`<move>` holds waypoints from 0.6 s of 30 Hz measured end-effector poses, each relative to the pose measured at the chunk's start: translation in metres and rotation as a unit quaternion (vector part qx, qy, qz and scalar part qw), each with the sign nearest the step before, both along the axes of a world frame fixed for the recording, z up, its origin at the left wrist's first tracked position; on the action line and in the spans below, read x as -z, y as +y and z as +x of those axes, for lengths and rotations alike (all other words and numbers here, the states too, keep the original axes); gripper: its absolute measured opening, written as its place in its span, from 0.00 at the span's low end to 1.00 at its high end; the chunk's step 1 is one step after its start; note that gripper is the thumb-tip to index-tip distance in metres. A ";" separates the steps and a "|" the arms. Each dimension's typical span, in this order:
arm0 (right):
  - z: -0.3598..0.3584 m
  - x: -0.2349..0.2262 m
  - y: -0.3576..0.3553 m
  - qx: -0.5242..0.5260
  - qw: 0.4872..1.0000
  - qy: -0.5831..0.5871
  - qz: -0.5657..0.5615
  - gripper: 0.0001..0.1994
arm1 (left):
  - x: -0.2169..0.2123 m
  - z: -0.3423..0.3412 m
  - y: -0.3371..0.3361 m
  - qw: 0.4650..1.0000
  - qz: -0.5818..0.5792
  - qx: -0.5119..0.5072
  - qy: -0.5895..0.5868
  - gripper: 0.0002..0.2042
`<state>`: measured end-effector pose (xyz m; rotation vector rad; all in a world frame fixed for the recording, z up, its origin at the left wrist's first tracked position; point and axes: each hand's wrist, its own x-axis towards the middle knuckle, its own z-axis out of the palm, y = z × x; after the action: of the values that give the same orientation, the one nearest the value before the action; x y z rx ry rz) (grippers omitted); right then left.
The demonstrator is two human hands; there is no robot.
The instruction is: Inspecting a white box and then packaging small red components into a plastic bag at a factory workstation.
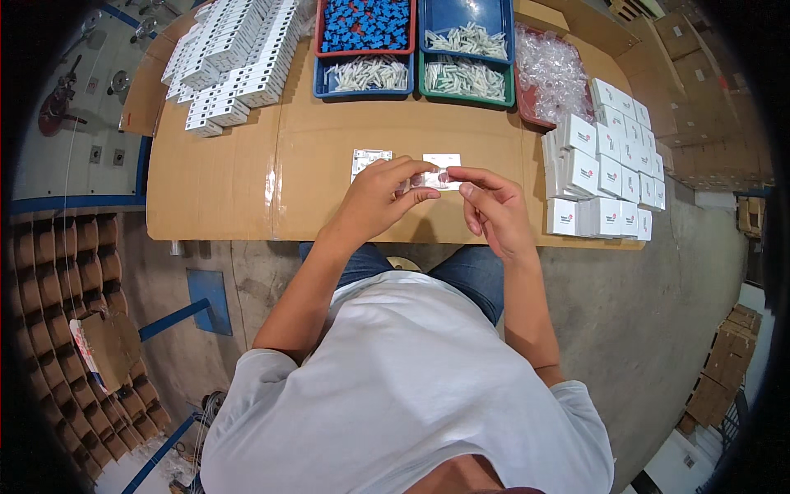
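Observation:
Between my two hands, just above the cardboard-covered table, is a small clear plastic piece. My left hand pinches its left end between thumb and fingers. At the other end, the index fingertip of my right hand touches the piece, with the thumb close beneath and the other fingers curled. Partly covered by my left hand, a white moulded plastic part lies on the table. Just beyond the clear piece lies a flat white part, its near side partly hidden.
Stacked white devices stand at the back left. Trays hold blue parts, pale slender pieces and clear plastic pieces. White printed boxes are piled at the right. The cardboard table edge is near my body.

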<state>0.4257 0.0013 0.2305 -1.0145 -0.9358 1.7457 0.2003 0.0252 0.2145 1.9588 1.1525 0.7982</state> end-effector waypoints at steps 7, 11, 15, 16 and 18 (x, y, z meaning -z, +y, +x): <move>-0.004 0.006 0.001 0.022 0.999 -0.021 0.024 0.11 | -0.005 0.002 -0.003 0.998 0.013 -0.006 -0.053 0.18; -0.004 0.008 0.001 0.005 0.999 -0.036 0.000 0.10 | 0.000 0.003 -0.003 0.999 0.014 -0.009 -0.049 0.18; -0.007 0.012 0.001 0.016 0.996 -0.049 0.076 0.11 | 0.003 0.005 -0.002 0.997 0.024 -0.020 -0.068 0.17; -0.007 0.012 0.001 0.016 0.996 -0.049 0.076 0.11 | 0.003 0.005 -0.002 0.997 0.024 -0.020 -0.068 0.17; -0.007 0.010 0.000 0.002 0.994 -0.063 0.089 0.11 | 0.001 0.006 -0.002 0.997 0.014 -0.028 -0.073 0.18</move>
<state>0.4183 0.0014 0.2210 -1.0168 -1.1466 1.5765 0.2059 0.0230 0.2132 1.8632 1.1192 0.9751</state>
